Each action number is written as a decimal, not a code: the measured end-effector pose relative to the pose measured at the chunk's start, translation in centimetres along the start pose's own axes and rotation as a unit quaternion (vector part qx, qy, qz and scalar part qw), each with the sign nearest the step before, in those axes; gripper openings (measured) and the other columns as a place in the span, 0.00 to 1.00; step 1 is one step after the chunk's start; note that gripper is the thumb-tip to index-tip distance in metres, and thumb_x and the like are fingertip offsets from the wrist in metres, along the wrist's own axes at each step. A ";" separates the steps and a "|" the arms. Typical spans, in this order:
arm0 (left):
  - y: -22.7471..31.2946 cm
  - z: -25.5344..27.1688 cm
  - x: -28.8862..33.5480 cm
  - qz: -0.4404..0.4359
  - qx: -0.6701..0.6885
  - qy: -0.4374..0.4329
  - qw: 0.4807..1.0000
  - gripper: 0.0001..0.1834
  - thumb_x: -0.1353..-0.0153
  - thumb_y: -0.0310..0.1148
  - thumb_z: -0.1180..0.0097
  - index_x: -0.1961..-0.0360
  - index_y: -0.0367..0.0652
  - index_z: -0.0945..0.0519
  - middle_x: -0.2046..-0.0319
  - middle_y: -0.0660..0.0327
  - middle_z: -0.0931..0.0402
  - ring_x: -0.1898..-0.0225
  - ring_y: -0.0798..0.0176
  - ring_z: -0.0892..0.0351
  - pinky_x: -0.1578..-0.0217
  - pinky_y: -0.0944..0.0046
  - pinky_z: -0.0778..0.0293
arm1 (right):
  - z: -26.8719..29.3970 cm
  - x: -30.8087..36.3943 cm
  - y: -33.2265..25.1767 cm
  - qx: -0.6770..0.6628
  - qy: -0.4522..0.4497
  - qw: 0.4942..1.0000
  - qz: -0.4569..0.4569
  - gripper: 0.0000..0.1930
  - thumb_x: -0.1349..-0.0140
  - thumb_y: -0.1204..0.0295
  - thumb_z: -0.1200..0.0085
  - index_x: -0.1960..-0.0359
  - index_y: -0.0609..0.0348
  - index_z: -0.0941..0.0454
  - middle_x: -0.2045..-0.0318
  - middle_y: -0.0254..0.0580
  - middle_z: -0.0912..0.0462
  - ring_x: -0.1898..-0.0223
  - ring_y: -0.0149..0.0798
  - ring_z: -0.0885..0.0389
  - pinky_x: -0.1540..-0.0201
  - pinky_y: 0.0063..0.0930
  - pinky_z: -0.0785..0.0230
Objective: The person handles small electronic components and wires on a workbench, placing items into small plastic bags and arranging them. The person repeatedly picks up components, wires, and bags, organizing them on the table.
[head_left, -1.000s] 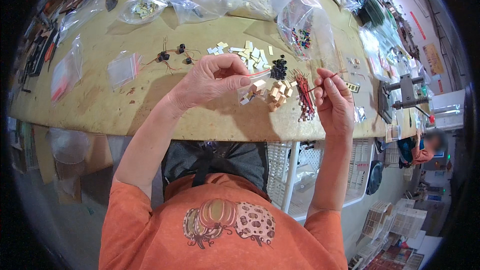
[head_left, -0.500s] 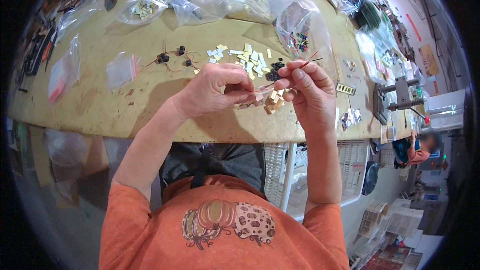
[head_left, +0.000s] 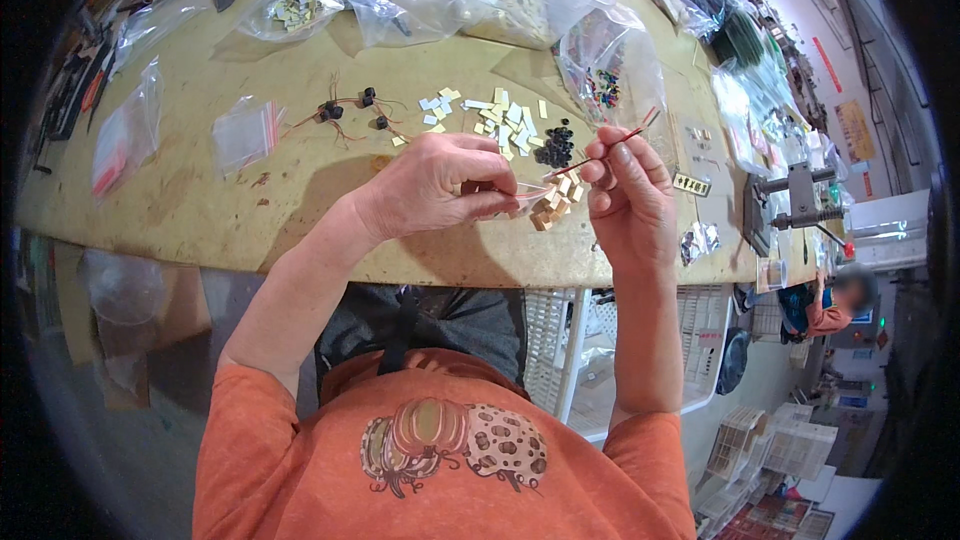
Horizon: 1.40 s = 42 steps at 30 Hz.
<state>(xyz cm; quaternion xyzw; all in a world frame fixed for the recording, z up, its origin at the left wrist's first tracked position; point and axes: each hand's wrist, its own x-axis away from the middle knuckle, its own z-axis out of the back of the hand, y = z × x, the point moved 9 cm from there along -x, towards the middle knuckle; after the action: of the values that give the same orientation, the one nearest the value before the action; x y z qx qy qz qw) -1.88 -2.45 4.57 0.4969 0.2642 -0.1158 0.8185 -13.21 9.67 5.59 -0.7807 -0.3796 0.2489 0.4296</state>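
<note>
Over the table, my left hand (head_left: pixel 440 185) is closed, its thumb and fingers pinching what looks like a small clear plastic bag (head_left: pixel 528 194). Part of that bag is hidden behind the fingers. My right hand (head_left: pixel 637 185) pinches thin red and black wires (head_left: pixel 573 168); their free ends stick up past the fingertips, and the other ends run toward the bag. Just under the gap between my hands lies a pile of small wooden blocks (head_left: pixel 556 204). Behind it are small black parts (head_left: pixel 555 147) and scattered pale yellow and white flat pieces (head_left: pixel 512 125).
Small black components with red wires (head_left: pixel 330 112) lie left of the pieces. Zip bags (head_left: pixel 245 137) rest further left. Along the back stand a clear plastic bin (head_left: pixel 535 0) and several bags of parts. A metal hand press (head_left: pixel 795 200) is at the right; another person (head_left: pixel 828 305) sits beyond.
My right hand has moved slightly right, drawing the wires away from my left hand, so more of their length shows between the hands. The left hand stays nearly in place.
</note>
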 end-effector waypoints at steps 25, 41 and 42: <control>0.2 -0.4 -0.1 -0.010 -0.045 0.009 0.999 0.06 0.49 0.22 0.35 0.68 0.40 0.18 0.73 0.57 0.19 0.70 0.57 0.19 0.68 0.61 0.25 | -5.7 2.7 0.1 0.725 -0.079 0.658 0.186 0.08 0.41 0.72 0.43 0.60 0.48 0.17 0.74 0.39 0.20 0.71 0.46 0.17 0.72 0.38 0.25; -0.3 -1.4 -0.1 0.045 -0.065 0.002 0.997 0.09 0.54 0.19 0.33 0.75 0.38 0.23 0.78 0.59 0.24 0.75 0.62 0.23 0.73 0.66 0.30 | -3.9 3.0 0.6 0.637 -0.075 0.740 0.205 0.06 0.45 0.75 0.42 0.68 0.61 0.26 0.72 0.45 0.23 0.69 0.48 0.19 0.70 0.37 0.26; -0.2 -1.6 -0.1 0.038 -0.060 -0.004 0.997 0.09 0.55 0.19 0.33 0.75 0.38 0.23 0.78 0.59 0.24 0.75 0.62 0.23 0.72 0.65 0.29 | -4.2 3.3 0.7 0.683 -0.073 0.698 0.201 0.06 0.46 0.76 0.43 0.69 0.61 0.28 0.72 0.45 0.24 0.69 0.49 0.19 0.71 0.38 0.26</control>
<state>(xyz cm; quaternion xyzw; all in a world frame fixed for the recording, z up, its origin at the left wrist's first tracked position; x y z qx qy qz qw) -2.57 -1.16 3.95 0.4558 0.2485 -0.0708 0.8517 -8.04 10.04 6.86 -0.3097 0.0305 0.5768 0.7553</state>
